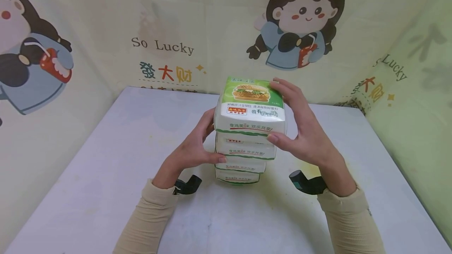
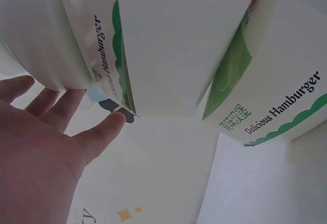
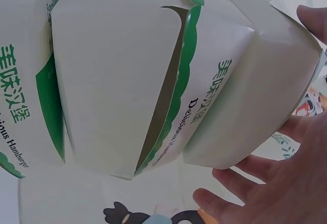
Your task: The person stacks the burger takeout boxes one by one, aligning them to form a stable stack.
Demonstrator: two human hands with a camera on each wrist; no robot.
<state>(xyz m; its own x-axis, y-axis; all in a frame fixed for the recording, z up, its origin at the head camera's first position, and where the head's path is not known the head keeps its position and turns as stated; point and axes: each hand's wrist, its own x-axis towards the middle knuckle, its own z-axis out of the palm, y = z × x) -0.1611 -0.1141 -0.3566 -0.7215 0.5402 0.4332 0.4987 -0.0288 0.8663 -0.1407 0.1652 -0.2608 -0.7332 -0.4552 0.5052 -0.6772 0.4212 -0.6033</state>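
Several white-and-green hamburger boxes stand one on another, leaning a little to the right toward the top. The top box shows a burger picture on its lid. My right hand grips the top box at its right side, thumb at the lower front edge and fingers over the far right corner. On the left of the stack, my left hand rests with spread fingers, its thumb across the front of a lower box and its other fingers partly hidden behind the side. The left wrist view shows the left fingertips against a box's edge.
The boxes stand on a white table, whose far edge meets a printed cloth backdrop. More cloth hangs along the left and right sides. A dark wrist camera sits at the left cuff, another camera at the right.
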